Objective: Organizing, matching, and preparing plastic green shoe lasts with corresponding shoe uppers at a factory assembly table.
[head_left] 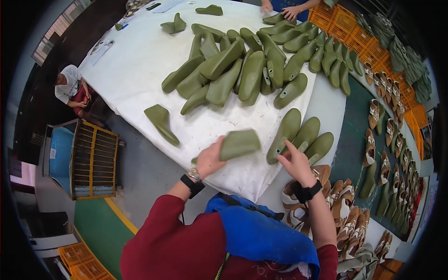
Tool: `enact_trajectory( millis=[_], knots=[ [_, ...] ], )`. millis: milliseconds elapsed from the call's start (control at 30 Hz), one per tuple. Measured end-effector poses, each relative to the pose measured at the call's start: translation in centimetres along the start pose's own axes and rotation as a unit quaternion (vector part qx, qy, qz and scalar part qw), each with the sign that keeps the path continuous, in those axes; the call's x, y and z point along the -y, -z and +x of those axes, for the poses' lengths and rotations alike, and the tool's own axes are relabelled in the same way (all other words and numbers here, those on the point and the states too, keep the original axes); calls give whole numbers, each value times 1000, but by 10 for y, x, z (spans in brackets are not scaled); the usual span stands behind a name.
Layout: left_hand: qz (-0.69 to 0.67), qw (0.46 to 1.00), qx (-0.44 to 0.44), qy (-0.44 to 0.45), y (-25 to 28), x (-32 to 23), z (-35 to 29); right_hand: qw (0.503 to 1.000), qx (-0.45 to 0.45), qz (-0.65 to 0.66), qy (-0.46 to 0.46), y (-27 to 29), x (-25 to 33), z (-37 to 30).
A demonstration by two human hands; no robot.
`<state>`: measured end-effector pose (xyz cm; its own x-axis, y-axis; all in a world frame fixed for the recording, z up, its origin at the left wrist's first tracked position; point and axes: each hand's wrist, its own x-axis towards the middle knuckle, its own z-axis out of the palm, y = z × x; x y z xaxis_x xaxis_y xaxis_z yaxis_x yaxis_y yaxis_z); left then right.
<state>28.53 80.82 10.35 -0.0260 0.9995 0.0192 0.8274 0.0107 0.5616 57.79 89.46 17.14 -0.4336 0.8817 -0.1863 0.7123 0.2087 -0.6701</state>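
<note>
A green shoe last [241, 144], slightly blurred, is gripped in my left hand [210, 158] above the near part of the white-covered table [154, 70]. My right hand [298, 165] has its thumb and fingers apart at the lower end of another green last [285, 133]; whether the fingertips touch it I cannot tell. Two more lasts, a middle one [307, 132] and a right one [321, 145], lie beside that one in a row. One single last [162, 123] lies to the left of my left hand. A large heap of lasts [224, 65] covers the table beyond.
More lasts stand in rows [333, 60] at the back right, by another person's hands [291, 11]. Brown-and-white shoes [343, 205] line the right side, with orange crates [343, 23] behind. A wooden-slatted cart [94, 158] stands at left, near a seated person [72, 88].
</note>
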Motion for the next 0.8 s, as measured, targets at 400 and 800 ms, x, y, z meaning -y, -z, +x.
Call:
enact_trajectory(
  millis=[400,800],
  knots=[
    [154,935,-302,107,28,66,53,976,140,-157,48,-93,0,16],
    [-515,753,-259,317,59,118,-49,977,134,-147,77,-89,-11,7]
  ],
)
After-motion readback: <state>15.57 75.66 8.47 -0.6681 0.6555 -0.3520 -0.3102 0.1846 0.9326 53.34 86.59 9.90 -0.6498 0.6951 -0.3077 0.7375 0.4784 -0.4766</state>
